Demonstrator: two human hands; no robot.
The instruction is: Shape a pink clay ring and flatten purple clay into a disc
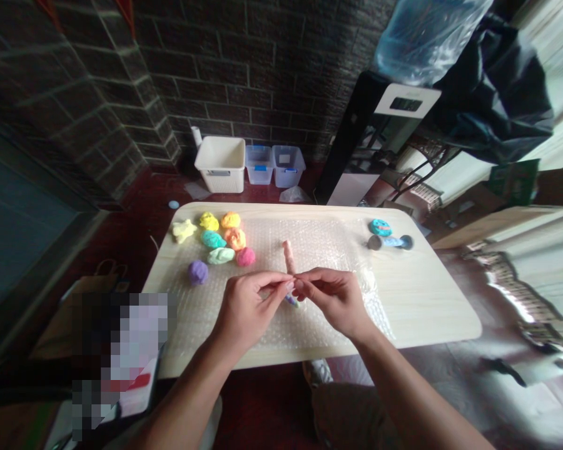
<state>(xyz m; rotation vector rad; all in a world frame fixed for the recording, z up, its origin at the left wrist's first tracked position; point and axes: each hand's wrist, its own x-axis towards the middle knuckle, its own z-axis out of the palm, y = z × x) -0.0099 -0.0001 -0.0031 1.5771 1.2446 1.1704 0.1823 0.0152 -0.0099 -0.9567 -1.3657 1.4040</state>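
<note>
My left hand (253,300) and my right hand (331,297) meet fingertip to fingertip above the middle of the table. Both are closed in a pinch; whatever sits between the fingertips is too small to make out. Just beyond them a pinkish-tan clay roll (288,253) lies on the bubble wrap (319,244), its near end hidden behind my fingers. Below my fingertips shows a small purple and green piece (291,300), partly covered. To the left are several clay lumps, among them a purple lump (197,272), a crimson lump (246,257) and an orange lump (235,238).
On the table's (426,294) right side lie a turquoise round item (380,227) and a dumbbell-shaped item (390,242) with grey ends. Beyond the far edge stand a white bin (221,164), two clear boxes (288,169) and a water dispenser (361,137).
</note>
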